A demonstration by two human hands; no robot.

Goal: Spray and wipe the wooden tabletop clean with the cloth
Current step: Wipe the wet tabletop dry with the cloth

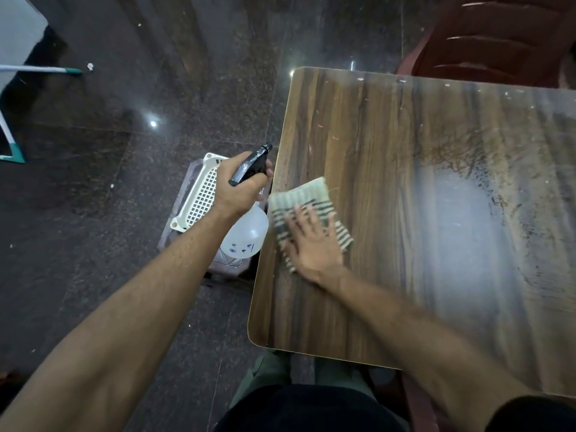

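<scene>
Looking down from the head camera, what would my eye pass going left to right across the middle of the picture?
White lattice basket on the floor → left hand gripping the spray bottle → right hand pressing flat on the striped cloth → wet smeared patch on the wooden tabletop.

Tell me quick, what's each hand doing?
Left hand: grips the spray bottle by its black head.
Right hand: open, fingers flat, pressing the striped cloth on the tabletop.

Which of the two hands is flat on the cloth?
The right hand, fingers spread, pressing the striped cloth onto the wooden tabletop. The left hand instead holds the spray bottle beside the table.
</scene>
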